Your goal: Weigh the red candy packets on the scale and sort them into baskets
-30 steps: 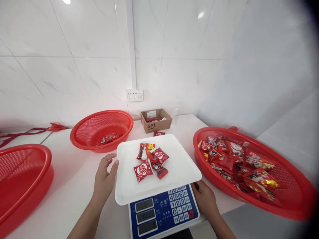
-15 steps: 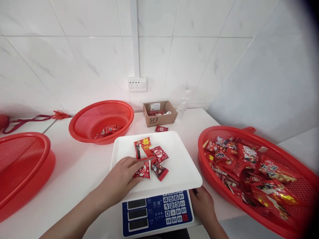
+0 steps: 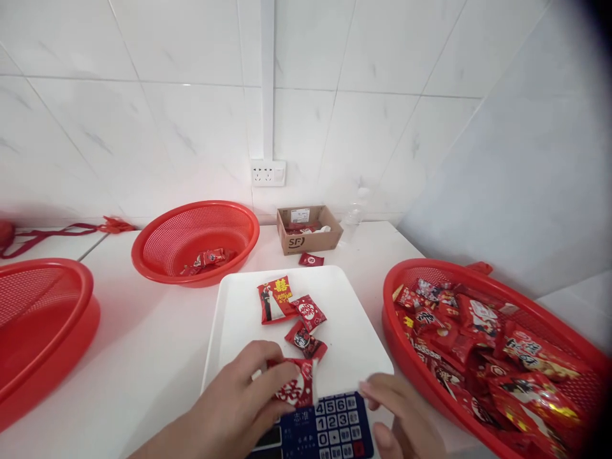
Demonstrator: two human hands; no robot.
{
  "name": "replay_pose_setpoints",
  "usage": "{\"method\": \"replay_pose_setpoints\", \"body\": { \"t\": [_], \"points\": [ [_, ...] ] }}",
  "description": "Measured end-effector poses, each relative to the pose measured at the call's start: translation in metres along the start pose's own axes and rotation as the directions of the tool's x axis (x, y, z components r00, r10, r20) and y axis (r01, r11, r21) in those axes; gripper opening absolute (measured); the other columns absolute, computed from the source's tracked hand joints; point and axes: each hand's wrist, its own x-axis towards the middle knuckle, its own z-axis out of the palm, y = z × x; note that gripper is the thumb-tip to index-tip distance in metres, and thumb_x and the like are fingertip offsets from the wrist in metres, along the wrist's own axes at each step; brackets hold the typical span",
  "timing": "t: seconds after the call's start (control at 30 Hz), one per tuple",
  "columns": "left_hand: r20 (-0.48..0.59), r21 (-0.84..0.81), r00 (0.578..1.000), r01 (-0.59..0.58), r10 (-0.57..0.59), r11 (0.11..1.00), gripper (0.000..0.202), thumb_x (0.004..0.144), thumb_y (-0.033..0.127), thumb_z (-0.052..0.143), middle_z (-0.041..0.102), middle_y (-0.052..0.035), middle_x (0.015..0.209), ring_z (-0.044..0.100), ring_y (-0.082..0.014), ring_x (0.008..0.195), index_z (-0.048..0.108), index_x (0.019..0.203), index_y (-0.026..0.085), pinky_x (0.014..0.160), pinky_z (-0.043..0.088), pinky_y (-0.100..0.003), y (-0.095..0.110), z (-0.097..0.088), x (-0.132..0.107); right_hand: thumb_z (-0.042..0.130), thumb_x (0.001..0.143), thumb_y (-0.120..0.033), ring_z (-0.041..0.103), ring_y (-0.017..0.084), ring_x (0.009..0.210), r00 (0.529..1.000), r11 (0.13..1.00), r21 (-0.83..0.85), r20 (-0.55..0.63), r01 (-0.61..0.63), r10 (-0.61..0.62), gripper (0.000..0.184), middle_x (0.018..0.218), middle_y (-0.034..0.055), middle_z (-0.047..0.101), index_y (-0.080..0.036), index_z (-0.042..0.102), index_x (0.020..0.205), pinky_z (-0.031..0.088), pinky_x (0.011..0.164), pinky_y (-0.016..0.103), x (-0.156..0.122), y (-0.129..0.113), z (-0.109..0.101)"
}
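Note:
My left hand (image 3: 261, 389) is closed on a red snack packet (image 3: 299, 384) with white print, held over the front edge of the white scale tray (image 3: 354, 344). Three other packets lie on that tray: a larger red one with yellow print (image 3: 277, 299), a small red one with a white emblem (image 3: 308, 311), and a dark red one (image 3: 305, 340). Below the tray shows the blue keypad panel (image 3: 342, 424) of the scale, partly covered by my left hand. At its right side my right hand (image 3: 401, 414), slightly blurred, holds nothing, its thumb and fingers apart.
A red basket (image 3: 396, 319) heaped with snack packets stands at the right. Another red basket (image 3: 157, 239) with a few packets is behind left, and a third (image 3: 88, 306) at the left edge. At the back are a cardboard box (image 3: 313, 242), a loose packet (image 3: 311, 259) and a clear bottle (image 3: 354, 213).
My left hand has moved toward me and right, bringing the packet from the tray's middle to its front edge. My right hand has come up from beside the scale, and its fingers have opened.

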Motion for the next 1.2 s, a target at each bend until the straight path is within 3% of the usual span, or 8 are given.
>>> {"method": "replay_pose_setpoints", "body": {
  "t": [0.1, 0.2, 0.4, 0.5, 0.73, 0.83, 1.0, 1.2],
  "points": [
    [-0.111, 0.007, 0.977, -0.183, 0.182, 0.983, 0.025, 0.089, 0.023, 0.044, 0.058, -0.0067, 0.094, 0.059, -0.0155, 0.081, 0.049, 0.113, 0.028, 0.069, 0.054, -0.023, 0.011, 0.008, 0.008, 0.037, 0.083, -0.064, 0.060, 0.022, 0.077, 0.952, 0.989, 0.145, 0.306, -0.015, -0.030, 0.052, 0.093, 0.0097, 0.064, -0.027, 0.056, 0.116, 0.050, 0.058, 0.031, 0.040, -0.027, 0.003],
    [-0.205, 0.011, 0.930, -0.309, 0.304, 0.951, 0.023, 0.091, 0.025, 0.042, 0.057, -0.0075, 0.092, 0.059, -0.0145, 0.080, 0.048, 0.114, 0.022, 0.072, 0.054, -0.022, 0.014, 0.011, 0.012, 0.039, 0.086, -0.058, 0.060, 0.017, 0.070, 0.910, 0.984, 0.169, 0.415, -0.061, -0.015, 0.041, 0.080, 0.0054, 0.065, -0.023, 0.061, 0.093, 0.049, 0.059, 0.027, 0.058, -0.042, 0.012],
    [-0.140, -0.139, 0.987, -0.099, 0.079, 0.985, 0.045, 0.080, 0.048, 0.059, 0.061, -0.0048, 0.095, 0.063, -0.0138, 0.084, 0.046, 0.113, 0.022, 0.072, 0.052, -0.017, 0.007, 0.007, 0.005, 0.040, 0.090, -0.051, 0.058, 0.014, 0.063, 0.922, 0.982, 0.170, 0.361, 0.081, -0.139, 0.036, 0.069, 0.0027, 0.062, -0.021, 0.060, 0.086, 0.046, 0.057, 0.023, 0.056, -0.041, 0.024],
    [-0.158, -0.196, 0.987, -0.066, 0.034, 0.978, 0.029, 0.082, 0.040, 0.060, 0.062, 0.0018, 0.079, 0.062, -0.0097, 0.066, 0.049, 0.104, 0.025, 0.060, 0.050, -0.015, 0.004, 0.010, 0.001, 0.039, 0.090, -0.049, 0.059, 0.014, 0.066, 0.914, 0.979, 0.187, 0.377, 0.085, -0.152, 0.036, 0.073, 0.0045, 0.064, -0.020, 0.061, 0.091, 0.047, 0.058, 0.023, 0.057, -0.041, 0.027],
    [-0.173, -0.219, 0.984, -0.074, 0.036, 0.973, 0.013, 0.082, 0.013, 0.056, 0.060, 0.0027, 0.073, 0.058, -0.0084, 0.064, 0.054, 0.089, 0.024, 0.057, 0.045, -0.014, 0.001, 0.013, 0.001, 0.043, 0.087, -0.055, 0.062, 0.014, 0.068, 0.919, 0.985, 0.155, 0.373, 0.073, -0.127, 0.042, 0.078, 0.0050, 0.067, -0.020, 0.057, 0.104, 0.048, 0.059, 0.022, 0.055, -0.039, 0.030],
    [-0.049, -0.286, 0.996, 0.053, -0.070, 0.957, 0.018, 0.076, 0.012, 0.062, 0.061, 0.0037, 0.077, 0.058, -0.0087, 0.067, 0.054, 0.088, 0.024, 0.060, 0.045, -0.015, 0.003, 0.011, 0.002, 0.040, 0.088, -0.054, 0.062, 0.014, 0.065, 0.916, 0.990, 0.125, 0.385, 0.072, -0.115, 0.040, 0.074, 0.0043, 0.066, -0.020, 0.059, 0.098, 0.047, 0.057, 0.022, 0.053, -0.038, 0.029],
    [0.157, -0.308, 0.939, 0.341, -0.306, 0.888, 0.024, 0.067, 0.021, 0.072, 0.060, 0.0034, 0.077, 0.055, -0.0110, 0.066, 0.053, 0.082, 0.021, 0.059, 0.043, -0.018, 0.008, 0.008, 0.004, 0.040, 0.087, -0.056, 0.058, 0.012, 0.059, 0.916, 0.988, 0.149, 0.391, 0.034, -0.090, 0.041, 0.067, 0.0027, 0.063, -0.020, 0.061, 0.087, 0.043, 0.053, 0.021, 0.051, -0.040, 0.026],
    [0.076, -0.368, 0.989, 0.147, -0.128, 0.918, 0.026, 0.081, 0.040, 0.055, 0.053, -0.0006, 0.067, 0.050, -0.0120, 0.061, 0.049, 0.067, 0.019, 0.052, 0.037, -0.020, 0.002, 0.015, 0.002, 0.037, 0.086, -0.060, 0.056, 0.013, 0.060, 0.879, 0.985, 0.145, 0.477, -0.091, 0.011, 0.047, 0.068, 0.0023, 0.062, -0.020, 0.060, 0.084, 0.040, 0.053, 0.022, 0.052, -0.047, 0.026]
  ]
}}
